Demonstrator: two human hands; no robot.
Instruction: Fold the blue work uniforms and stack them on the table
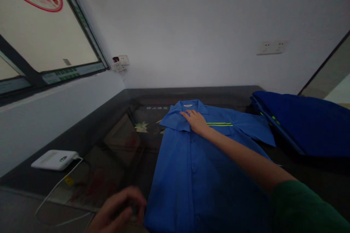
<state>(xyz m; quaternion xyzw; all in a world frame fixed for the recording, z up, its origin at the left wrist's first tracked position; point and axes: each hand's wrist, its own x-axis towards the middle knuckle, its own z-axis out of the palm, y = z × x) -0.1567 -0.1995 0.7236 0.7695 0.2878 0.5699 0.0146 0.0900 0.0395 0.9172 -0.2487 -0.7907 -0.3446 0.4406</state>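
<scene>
A blue short-sleeved shirt (175, 174) lies front up on a dark glossy table, its collar at the far end. The sleeve on its left side is folded inward across the chest, while the other sleeve stretches out to the right. My right hand (195, 121) rests flat on the folded sleeve just below the collar, fingers extended. Close to the shirt's lower left edge is my left hand (119, 207), slightly blurred, with loosely bent fingers and a gap between thumb and fingers. Nothing shows in it.
Darker blue folded cloth (306, 123) lies at the right, by the shirt's sleeve. A white device (56, 160) with a white cable sits on the left of the dark table (109, 116). A wall and a window border the table.
</scene>
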